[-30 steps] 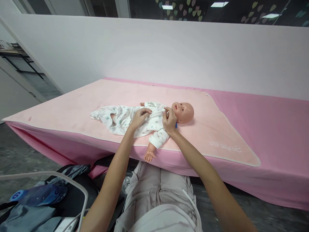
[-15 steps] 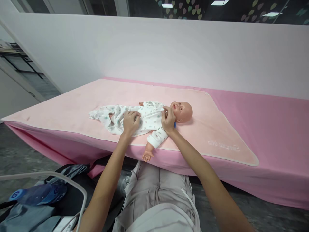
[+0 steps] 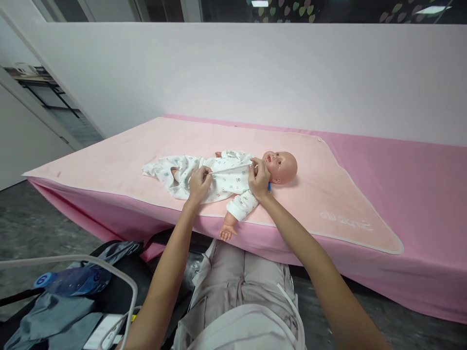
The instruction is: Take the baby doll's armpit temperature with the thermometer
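Note:
A bald baby doll (image 3: 284, 167) lies on its back on a pale pink mat (image 3: 328, 194), head to the right. It wears a white patterned outfit (image 3: 233, 179) with small prints. My left hand (image 3: 200, 183) pinches the outfit's front edge near the doll's waist. At the neckline, my right hand (image 3: 259, 178) has its fingers closed on the cloth, close to the chin. Fabric is stretched between my two hands. One doll arm (image 3: 228, 227) reaches over the near edge of the mat. A bit of blue shows beside the doll's neck.
A darker pink sheet (image 3: 412, 194) covers the bed under the mat. Behind it stands a white wall (image 3: 255, 73). At the lower left are a blue-capped bottle (image 3: 73, 282), grey cloth (image 3: 51, 318) and a pale curved tube (image 3: 109, 267).
The view has shifted slightly, moving the scene to the right. My left fingers have drawn together on the cloth, and the front edge between my hands looks lifted and tighter.

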Demonstrator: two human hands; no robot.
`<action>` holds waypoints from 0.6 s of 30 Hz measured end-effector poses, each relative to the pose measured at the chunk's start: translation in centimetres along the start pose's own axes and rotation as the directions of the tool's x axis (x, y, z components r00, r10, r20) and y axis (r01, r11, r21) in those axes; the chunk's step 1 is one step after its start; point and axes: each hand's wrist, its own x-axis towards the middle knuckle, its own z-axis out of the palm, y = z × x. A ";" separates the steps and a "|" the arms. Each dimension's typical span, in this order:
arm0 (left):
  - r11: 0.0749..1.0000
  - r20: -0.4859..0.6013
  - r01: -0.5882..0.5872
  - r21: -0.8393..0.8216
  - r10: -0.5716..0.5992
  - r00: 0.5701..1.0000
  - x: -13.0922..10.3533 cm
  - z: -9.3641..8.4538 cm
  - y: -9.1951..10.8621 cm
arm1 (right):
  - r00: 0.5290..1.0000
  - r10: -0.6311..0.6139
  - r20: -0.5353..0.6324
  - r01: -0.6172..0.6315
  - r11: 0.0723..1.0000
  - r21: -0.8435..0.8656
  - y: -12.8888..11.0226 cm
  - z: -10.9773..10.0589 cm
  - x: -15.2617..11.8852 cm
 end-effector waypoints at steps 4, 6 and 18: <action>0.999 -0.015 0.032 0.014 -0.031 0.999 0.1 0.2 0.1 | 1.000 -0.003 0.007 0.003 1.000 0.003 0.0 0.0 0.0; 0.999 -0.021 0.038 0.014 -0.037 0.999 0.2 0.2 0.1 | 1.000 -0.010 0.003 0.010 1.000 0.004 -0.1 0.0 0.0; 0.993 0.104 -0.050 0.110 0.039 0.994 0.0 -0.3 0.4 | 1.000 0.007 0.015 -0.007 1.000 0.000 0.0 0.0 0.1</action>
